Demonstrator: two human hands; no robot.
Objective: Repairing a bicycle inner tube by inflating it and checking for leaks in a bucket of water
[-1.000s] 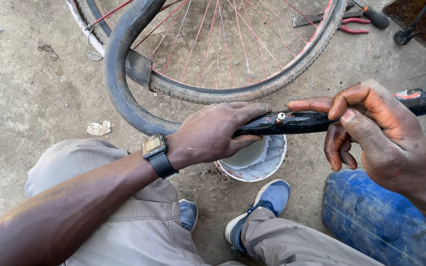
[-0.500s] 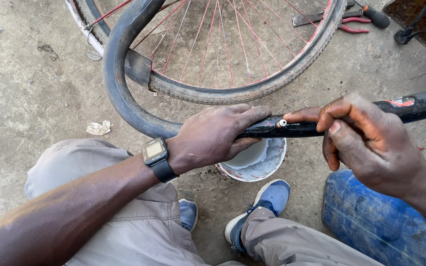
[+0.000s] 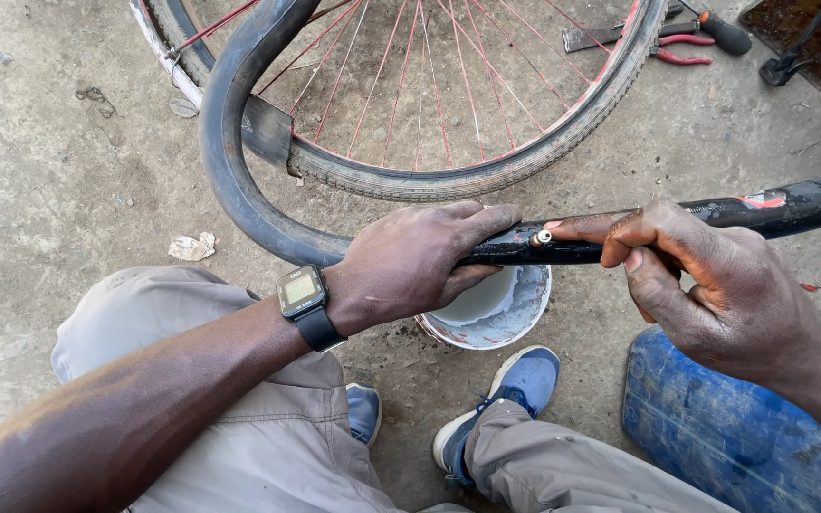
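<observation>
Count: two hands, one black rubber inner tube (image 3: 239,180), one small metal valve stem (image 3: 544,236), one spoked bicycle wheel with a grey tyre (image 3: 486,171), one white plastic bowl (image 3: 491,313), one blue plastic jerrycan (image 3: 734,437), two blue shoes, one square black wristwatch (image 3: 302,293), one pair of red-handled pliers (image 3: 681,47).
Tube look: dull, dusty black rubber, deflated and flat, curving in a wide loop from the top of the view down the left side, then running straight across to the right edge; red and white marking near its right end.
Valve: pale metal nub sticking up from the tube, between the two hands.
Left hand (image 3: 410,261): closed over the tube from above, fingers stretched along it towards the valve, thumb under.
Right hand (image 3: 715,280): curled around the tube just right of the valve, one fingertip almost touching it.
Tube position: held in the air above the bowl and the concrete floor (image 3: 59,171), in front of the knees.
Wheel: lies beyond the hands, part of the tube loop crossing over its rim.
Jerrycan: on the floor under the right forearm.
</observation>
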